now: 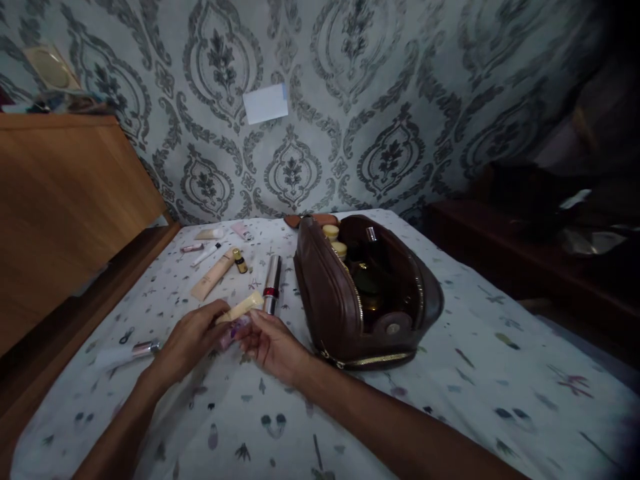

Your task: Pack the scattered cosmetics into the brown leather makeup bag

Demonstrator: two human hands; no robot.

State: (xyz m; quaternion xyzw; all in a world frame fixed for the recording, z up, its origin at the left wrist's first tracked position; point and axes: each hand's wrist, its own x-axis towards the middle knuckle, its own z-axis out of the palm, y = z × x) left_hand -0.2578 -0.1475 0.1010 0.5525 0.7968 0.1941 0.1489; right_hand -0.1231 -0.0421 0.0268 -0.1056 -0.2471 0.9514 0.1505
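My left hand [187, 337] is closed around the lower end of a pale yellow tube [243, 308], which points up to the right. My right hand [275, 347] has its fingers curled at the tube's far end and beside a small pink and purple item [234, 331] just under the tube. The pink item lies between both hands, partly hidden by fingers. Just beyond my right hand is a silver tube with a red band [273, 280]. To the right stands a brown leather bag [330, 293], unzipped, with yellow-capped containers [339, 249] and a dark bottle [369, 283] inside.
Beyond my hands lie a beige tube [213, 275], a small gold-capped bottle [241, 262], a white pen-like stick [205, 255] and several small tubes. A blurred clear and silver item [127, 353] is left of my left hand. A wooden cabinet [75, 200] borders the left.
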